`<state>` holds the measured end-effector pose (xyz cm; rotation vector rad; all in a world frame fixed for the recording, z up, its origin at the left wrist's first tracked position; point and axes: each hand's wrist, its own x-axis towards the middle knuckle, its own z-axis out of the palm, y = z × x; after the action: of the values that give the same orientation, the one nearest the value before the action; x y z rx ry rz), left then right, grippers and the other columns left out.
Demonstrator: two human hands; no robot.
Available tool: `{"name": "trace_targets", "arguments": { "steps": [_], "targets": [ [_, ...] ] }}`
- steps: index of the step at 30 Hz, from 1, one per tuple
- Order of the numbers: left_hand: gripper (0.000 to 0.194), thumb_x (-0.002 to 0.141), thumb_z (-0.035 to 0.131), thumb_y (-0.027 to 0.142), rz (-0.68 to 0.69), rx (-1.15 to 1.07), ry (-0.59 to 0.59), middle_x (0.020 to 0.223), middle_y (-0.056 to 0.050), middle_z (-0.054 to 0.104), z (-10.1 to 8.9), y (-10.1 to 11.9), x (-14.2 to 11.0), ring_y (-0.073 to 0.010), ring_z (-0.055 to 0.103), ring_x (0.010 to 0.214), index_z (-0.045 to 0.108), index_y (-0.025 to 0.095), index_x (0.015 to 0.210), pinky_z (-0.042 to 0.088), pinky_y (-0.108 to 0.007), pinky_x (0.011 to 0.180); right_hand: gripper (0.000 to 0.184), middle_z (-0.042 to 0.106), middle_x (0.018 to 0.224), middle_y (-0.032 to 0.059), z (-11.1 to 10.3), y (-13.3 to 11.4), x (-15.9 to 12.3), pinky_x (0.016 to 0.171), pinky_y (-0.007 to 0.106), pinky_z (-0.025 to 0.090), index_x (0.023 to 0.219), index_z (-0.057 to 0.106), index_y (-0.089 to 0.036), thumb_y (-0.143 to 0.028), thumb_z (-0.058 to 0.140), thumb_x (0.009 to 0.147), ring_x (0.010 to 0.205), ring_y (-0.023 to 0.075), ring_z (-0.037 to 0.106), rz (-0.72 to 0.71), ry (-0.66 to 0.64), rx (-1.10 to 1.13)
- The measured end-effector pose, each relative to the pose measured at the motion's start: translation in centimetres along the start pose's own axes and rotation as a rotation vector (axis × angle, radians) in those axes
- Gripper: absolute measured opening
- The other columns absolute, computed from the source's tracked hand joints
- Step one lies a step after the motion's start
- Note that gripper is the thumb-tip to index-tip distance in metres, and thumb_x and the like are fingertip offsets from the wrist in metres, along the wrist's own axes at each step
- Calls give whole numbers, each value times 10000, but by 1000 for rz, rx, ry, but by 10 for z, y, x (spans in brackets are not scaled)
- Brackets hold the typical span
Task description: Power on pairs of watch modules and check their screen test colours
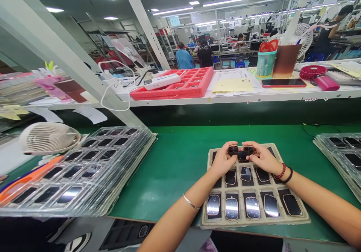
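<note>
Clear plastic blister trays (84,169) stand stacked at the left of the green bench mat (175,177), their pockets holding dark glass screens (69,195). The left hand (222,160) and right hand (265,158) meet with fingers curled, pinching what look like small dark watch bodies (241,152) above the top row of a beige moulded tray (254,224), whose two lower rows are filled with rose-rimmed watch cases (231,208) while the cells under the palms stay hidden. Another clear tray stack (338,154) lies at the right.
</note>
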<state>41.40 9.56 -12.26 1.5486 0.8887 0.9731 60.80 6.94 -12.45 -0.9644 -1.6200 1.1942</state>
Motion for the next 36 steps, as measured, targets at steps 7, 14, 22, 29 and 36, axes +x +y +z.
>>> {"name": "trace_targets", "arguments": {
  "steps": [7,14,22,29,36],
  "targets": [
    [384,728,544,131,44,-21,-3,944,-69,635,-1,1,0,-165,599,850,544,147,1112,473,-250,723,411,616,1099,79,-1,-3,-1,776,333,556,1198,501,-197,-141,474,792,759,137,648,20,3,3],
    [494,680,543,88,-1,4,-2,951,-62,636,0,-1,0,-136,596,759,504,159,1168,451,-206,615,422,618,1110,81,-1,-3,0,788,334,557,1205,493,-196,-147,484,786,774,140,655,10,3,-1],
    [416,722,587,157,13,1,21,932,-65,641,0,1,0,-149,594,787,533,153,1134,465,-231,664,449,627,1117,81,0,-3,-1,812,347,551,1204,498,-206,-136,506,760,844,166,655,-20,-3,-11],
    [399,733,559,149,-8,-91,4,905,-58,639,-2,-1,2,-146,598,782,535,149,1132,477,-243,682,438,628,1118,71,1,-4,-1,820,356,552,1198,502,-209,-136,508,766,829,161,647,-6,5,22],
    [586,686,542,76,-32,-98,6,1045,-88,628,0,0,1,-164,606,900,460,160,1260,481,-243,724,386,640,1072,81,-1,-6,0,684,303,551,1196,497,-190,-186,494,810,736,140,646,48,2,-15]
  ]
}}
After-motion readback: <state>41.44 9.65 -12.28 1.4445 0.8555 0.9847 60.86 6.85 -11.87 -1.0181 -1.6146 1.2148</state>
